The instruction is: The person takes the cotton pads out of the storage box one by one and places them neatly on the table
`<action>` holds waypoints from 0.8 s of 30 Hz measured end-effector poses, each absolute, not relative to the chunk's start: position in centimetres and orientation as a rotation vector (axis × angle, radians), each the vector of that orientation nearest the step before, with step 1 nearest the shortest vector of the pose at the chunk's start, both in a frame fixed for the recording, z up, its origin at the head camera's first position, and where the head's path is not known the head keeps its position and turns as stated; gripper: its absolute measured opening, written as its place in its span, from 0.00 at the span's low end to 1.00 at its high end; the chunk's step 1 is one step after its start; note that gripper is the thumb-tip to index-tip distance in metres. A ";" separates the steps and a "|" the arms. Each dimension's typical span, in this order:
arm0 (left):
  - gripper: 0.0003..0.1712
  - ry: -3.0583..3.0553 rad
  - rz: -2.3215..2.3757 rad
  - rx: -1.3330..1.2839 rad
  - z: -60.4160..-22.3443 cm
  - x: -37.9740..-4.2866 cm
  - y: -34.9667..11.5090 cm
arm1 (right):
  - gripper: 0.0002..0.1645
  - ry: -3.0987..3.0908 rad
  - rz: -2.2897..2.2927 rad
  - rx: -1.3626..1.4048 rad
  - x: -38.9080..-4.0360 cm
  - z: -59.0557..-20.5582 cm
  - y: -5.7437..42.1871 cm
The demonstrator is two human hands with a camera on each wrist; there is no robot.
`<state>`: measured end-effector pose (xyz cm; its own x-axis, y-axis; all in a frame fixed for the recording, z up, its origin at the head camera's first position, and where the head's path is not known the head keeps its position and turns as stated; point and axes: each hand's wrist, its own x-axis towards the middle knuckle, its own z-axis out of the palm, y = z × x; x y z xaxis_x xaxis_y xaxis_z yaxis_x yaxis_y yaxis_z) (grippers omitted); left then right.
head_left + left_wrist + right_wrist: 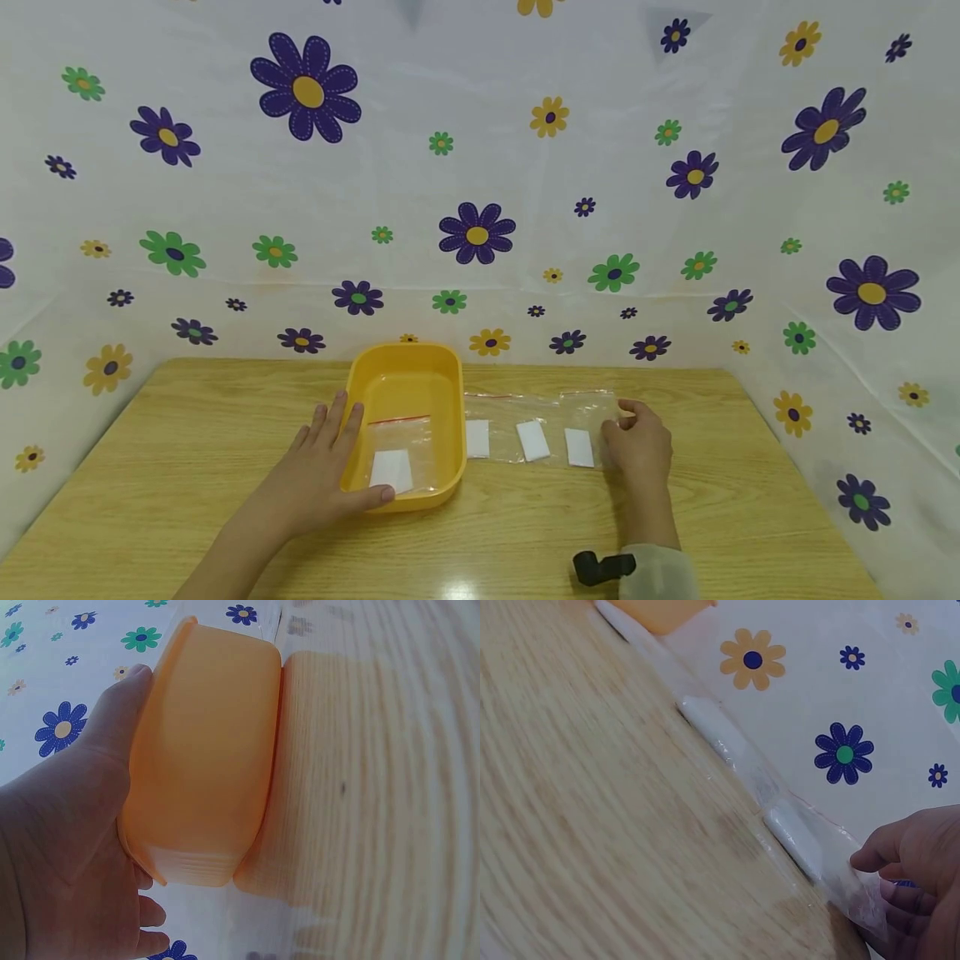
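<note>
My left hand (315,467) lies spread over the left side of a yellow plastic tub (408,354), its fingers straight along the rim and the thumb over the near corner. Inside the tub is a clear zip bag (401,429) with a red seal line and a white rectangular piece (392,472) in it. On the right, my right hand (641,442) pinches the right edge of a clear zip bag (587,410) between thumb and fingers. That bag holds a white piece (579,447) and lies flat on the table.
Between the tub and the right bag lie two more clear bags with white pieces, the middle piece (533,441) tilted and the left piece (477,438) beside the tub. The wooden table (487,533) meets a flower-print sheet (405,283) at the back and sides.
</note>
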<state>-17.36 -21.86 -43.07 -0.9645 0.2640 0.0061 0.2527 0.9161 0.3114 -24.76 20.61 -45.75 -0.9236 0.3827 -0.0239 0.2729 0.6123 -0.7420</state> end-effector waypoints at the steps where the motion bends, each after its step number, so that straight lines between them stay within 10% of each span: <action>1: 0.72 3.041 0.487 0.411 -43.0 -17.4 -21.9 | 0.31 -2.704 1.188 -0.546 -24.8 -45.8 20.6; 24: 0.72 3.031 0.499 0.404 -42.9 -17.3 -21.8 | 0.32 -2.767 1.129 -0.486 -24.6 -43.9 19.3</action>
<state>-17.27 -21.85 -42.90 -0.9651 0.2619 -0.0006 0.2479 0.9142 0.3205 -24.58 19.25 -43.94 -0.9421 0.3349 -0.0155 0.2501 0.6713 -0.6977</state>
